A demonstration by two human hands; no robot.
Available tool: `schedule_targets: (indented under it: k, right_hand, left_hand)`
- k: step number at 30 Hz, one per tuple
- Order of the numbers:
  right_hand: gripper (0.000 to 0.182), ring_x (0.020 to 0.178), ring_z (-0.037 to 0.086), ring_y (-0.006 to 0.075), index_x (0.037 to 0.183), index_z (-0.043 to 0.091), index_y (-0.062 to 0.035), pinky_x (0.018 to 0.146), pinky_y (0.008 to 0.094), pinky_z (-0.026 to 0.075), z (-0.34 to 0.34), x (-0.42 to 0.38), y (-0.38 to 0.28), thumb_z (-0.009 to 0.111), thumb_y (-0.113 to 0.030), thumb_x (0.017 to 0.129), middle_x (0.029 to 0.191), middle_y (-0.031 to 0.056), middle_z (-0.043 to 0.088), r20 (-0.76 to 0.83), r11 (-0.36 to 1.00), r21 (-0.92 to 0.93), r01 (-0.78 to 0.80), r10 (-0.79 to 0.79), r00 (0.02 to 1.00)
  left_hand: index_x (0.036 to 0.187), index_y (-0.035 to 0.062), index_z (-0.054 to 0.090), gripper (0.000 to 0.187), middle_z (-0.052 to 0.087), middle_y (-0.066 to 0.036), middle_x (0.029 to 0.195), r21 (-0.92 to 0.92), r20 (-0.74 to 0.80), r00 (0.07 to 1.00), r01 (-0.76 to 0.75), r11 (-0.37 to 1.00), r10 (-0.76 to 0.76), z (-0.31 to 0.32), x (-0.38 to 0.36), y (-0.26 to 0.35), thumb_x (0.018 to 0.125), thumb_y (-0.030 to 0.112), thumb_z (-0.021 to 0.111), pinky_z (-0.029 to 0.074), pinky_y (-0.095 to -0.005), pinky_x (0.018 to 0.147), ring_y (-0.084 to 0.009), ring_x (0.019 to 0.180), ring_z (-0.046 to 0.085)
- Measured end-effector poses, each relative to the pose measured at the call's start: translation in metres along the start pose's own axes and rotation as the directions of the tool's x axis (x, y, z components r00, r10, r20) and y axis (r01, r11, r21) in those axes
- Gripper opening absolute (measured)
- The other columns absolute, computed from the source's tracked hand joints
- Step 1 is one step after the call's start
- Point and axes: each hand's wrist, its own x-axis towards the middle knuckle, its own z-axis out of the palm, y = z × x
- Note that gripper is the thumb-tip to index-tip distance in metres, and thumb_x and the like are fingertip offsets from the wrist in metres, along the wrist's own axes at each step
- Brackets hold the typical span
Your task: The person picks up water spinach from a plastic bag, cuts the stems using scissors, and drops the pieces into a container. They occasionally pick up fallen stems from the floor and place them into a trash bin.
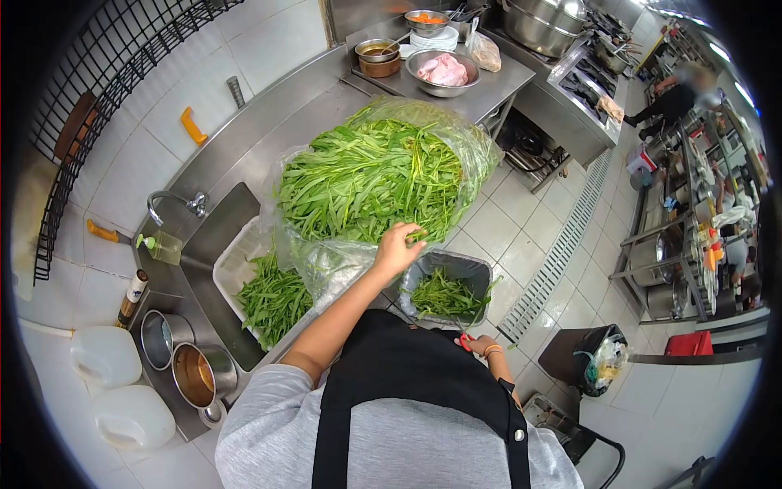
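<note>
A large heap of leafy greens point(366, 175) lies in an open clear plastic bag point(481, 151) on the steel counter. My left hand point(399, 248) is at the near edge of the heap, fingers curled over the leaves; whether it grips any is unclear. Low on the right, my right hand point(481, 344) is closed around red-handled scissors point(464, 341), beside a lined grey bin point(489, 306) holding cut greens point(444, 293). More greens point(273, 301) fill a white basket point(226, 265) in the sink.
A faucet point(175, 201) and soap bottle point(163, 247) stand by the sink point(208, 236). Metal pots point(195, 375) are at lower left. A bowl of raw meat point(444, 72) sits beyond the bag. A black bin point(574, 354) stands right; a person point(680, 94) is far off.
</note>
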Motion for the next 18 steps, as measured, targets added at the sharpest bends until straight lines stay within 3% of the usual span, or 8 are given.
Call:
schedule_targets:
  k: [2,3,8,11,12,14,17,18]
  right_hand:
    - [0.108,0.101,0.057,0.0369,0.095,0.061,0.0134,0.084,0.0370,0.043,0.001,-0.002,0.002,0.054,-0.084,0.050,0.100,0.0292,0.060,-0.011,0.999,0.038,-0.024,0.025,1.000]
    - [0.108,0.101,0.057,0.0369,0.095,0.061,0.0134,0.084,0.0370,0.043,0.002,-0.002,0.003,0.054,-0.084,0.050,0.100,0.0292,0.060,-0.012,0.999,0.039,-0.027,0.027,1.000]
    - [0.102,0.088,0.062,0.0343,0.088,0.064,0.0120,0.079,0.0367,0.045,0.003,-0.005,-0.013,0.053,-0.083,0.052,0.087,0.0262,0.063,-0.084,0.992,0.113,0.062,-0.052,0.995]
    - [0.090,0.082,0.062,0.0320,0.078,0.064,0.0088,0.075,0.0355,0.045,-0.009,-0.041,-0.027,0.058,-0.078,0.056,0.081,0.0229,0.063,-0.200,0.961,0.231,0.151,-0.105,0.974]
    - [0.085,0.080,0.062,0.0312,0.074,0.064,0.0073,0.075,0.0353,0.045,-0.010,-0.049,-0.028,0.059,-0.076,0.057,0.079,0.0217,0.063,-0.255,0.932,0.297,0.208,-0.133,0.958]
    - [0.072,0.068,0.060,0.0238,0.068,0.062,0.0027,0.067,0.0326,0.045,-0.011,-0.051,-0.019,0.065,-0.069,0.061,0.070,0.0135,0.061,-0.288,0.906,0.357,0.229,-0.127,0.949]
    - [0.052,0.052,0.047,0.0083,0.067,0.057,-0.0049,0.050,0.0234,0.038,-0.014,-0.064,-0.013,0.070,-0.055,0.069,0.058,-0.0009,0.051,-0.263,0.726,0.620,0.296,-0.163,0.951]
    - [0.052,0.052,0.047,0.0083,0.067,0.057,-0.0049,0.050,0.0234,0.038,-0.019,-0.071,-0.015,0.070,-0.055,0.069,0.058,-0.0009,0.051,-0.255,0.724,0.626,0.291,-0.163,0.953]
  left_hand:
    - [0.104,0.0137,0.062,0.030,0.055,-0.010,0.090,0.125,-0.043,0.980,-0.186,0.975,0.193,0.005,0.010,0.014,0.075,0.014,0.067,0.046,-0.0332,0.073,-0.0236,0.081,0.055]
    - [0.112,0.0149,0.060,0.033,0.055,-0.012,0.105,0.129,0.030,0.979,-0.206,0.970,0.204,0.015,0.021,0.010,0.079,0.014,0.063,0.045,-0.0351,0.083,-0.0277,0.095,0.056]
    - [0.116,0.0147,0.058,0.036,0.057,-0.013,0.114,0.122,-0.045,0.981,-0.182,0.976,0.188,0.068,0.067,-0.009,0.081,0.014,0.061,0.041,-0.0337,0.092,-0.0273,0.105,0.055]
    - [0.116,0.0033,0.056,0.032,0.062,-0.008,0.109,-0.462,0.069,0.992,-0.059,0.885,0.102,0.061,0.070,-0.001,0.086,0.013,0.058,0.039,-0.0298,0.093,-0.0196,0.105,0.055]
    - [0.113,0.0002,0.057,0.028,0.062,-0.006,0.107,-0.604,0.055,0.995,-0.035,0.796,0.086,0.059,0.062,0.003,0.088,0.012,0.056,0.045,-0.0257,0.077,-0.0130,0.086,0.058]
    - [0.108,0.0025,0.060,0.023,0.062,-0.005,0.108,-0.727,0.210,0.978,0.166,0.666,-0.015,0.033,0.036,0.026,0.088,0.011,0.056,0.042,-0.0200,0.059,-0.0038,0.062,0.049]
    - [0.109,0.0026,0.059,0.023,0.062,-0.005,0.108,-0.854,0.224,0.975,0.195,0.481,0.001,0.016,0.015,0.042,0.088,0.011,0.055,0.034,-0.0179,0.049,-0.0010,0.052,0.036]
    - [0.109,0.0026,0.059,0.023,0.062,-0.005,0.108,-0.850,0.229,0.974,0.203,0.485,-0.006,0.012,0.010,0.047,0.088,0.011,0.055,0.034,-0.0179,0.049,-0.0010,0.052,0.036]
